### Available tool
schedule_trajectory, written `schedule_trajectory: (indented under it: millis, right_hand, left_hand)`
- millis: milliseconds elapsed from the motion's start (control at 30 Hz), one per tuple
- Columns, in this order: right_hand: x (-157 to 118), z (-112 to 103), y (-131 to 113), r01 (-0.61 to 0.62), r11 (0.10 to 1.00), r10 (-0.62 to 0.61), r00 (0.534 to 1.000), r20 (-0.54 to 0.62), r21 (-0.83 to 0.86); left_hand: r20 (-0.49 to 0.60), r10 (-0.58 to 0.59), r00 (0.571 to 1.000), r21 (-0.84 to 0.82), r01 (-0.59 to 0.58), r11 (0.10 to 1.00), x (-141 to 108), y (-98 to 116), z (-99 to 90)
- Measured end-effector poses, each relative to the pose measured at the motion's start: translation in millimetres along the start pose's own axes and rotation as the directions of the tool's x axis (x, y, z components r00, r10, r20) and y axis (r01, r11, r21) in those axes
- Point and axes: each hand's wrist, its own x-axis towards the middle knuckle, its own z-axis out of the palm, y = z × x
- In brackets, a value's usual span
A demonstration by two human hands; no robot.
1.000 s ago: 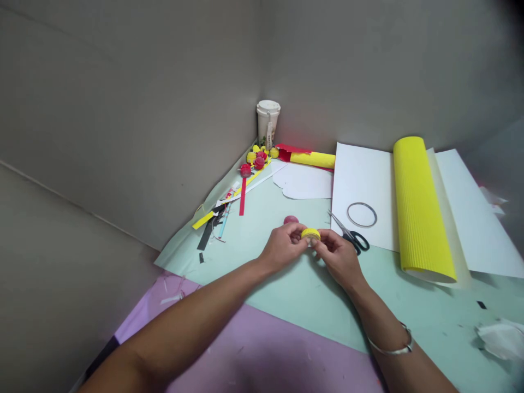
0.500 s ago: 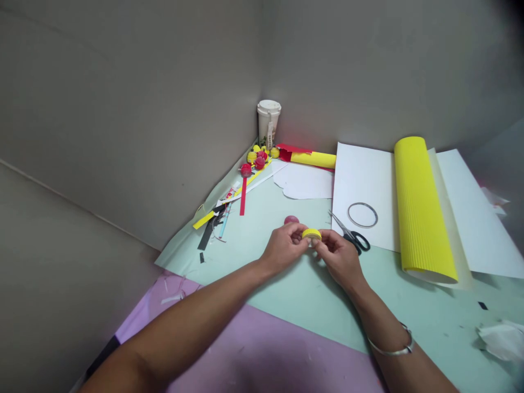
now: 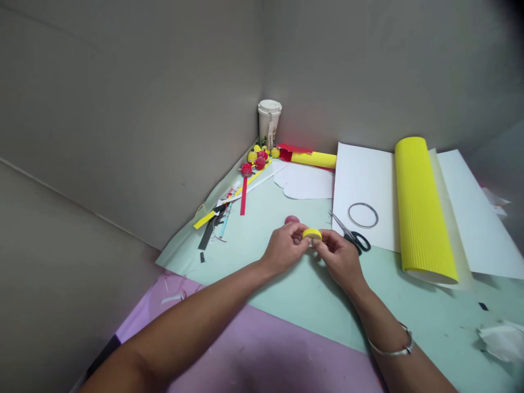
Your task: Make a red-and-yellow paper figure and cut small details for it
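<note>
Between my two hands is a ring of yellow corrugated paper, held just above the pale green sheet. My left hand pinches its left side, and my right hand grips its right side with thumb and fingers. Something whitish shows under the ring near the thumbs, too small to name. Just behind my left fingers sits a dark pink round piece, partly hidden. Black-handled scissors lie right beside my right hand, blades pointing away to the left.
A white lidded cup stands in the corner, with small red and yellow balls before it. Paper strips lie at left. A yellow corrugated roll, white sheets and a grey ring are at right.
</note>
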Motion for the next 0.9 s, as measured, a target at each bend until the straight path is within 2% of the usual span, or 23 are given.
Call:
schedule_trajectory:
  millis: [300, 533, 900]
  right_hand:
    - [3.1, 0.6, 0.6, -0.034, 0.999, 0.035, 0.999, 0.038, -0.011]
    - [2.7, -0.9, -0.5, -0.006, 0.999, 0.007, 1.0, 0.029, -0.041]
    - [0.3, 1.0, -1.4, 0.006, 0.998, -0.007, 1.0, -0.012, -0.069]
  left_hand:
    - [0.045, -0.054, 0.997, -0.074, 0.058, 0.996, -1.7, 1.3, -0.1]
    - [0.063, -0.006, 0.998, 0.043, 0.003, 0.999, -1.4, -0.6, -1.1]
    - [0.046, 0.017, 0.999, 0.076, -0.02, 0.997, -3.1, 3.9, -1.7]
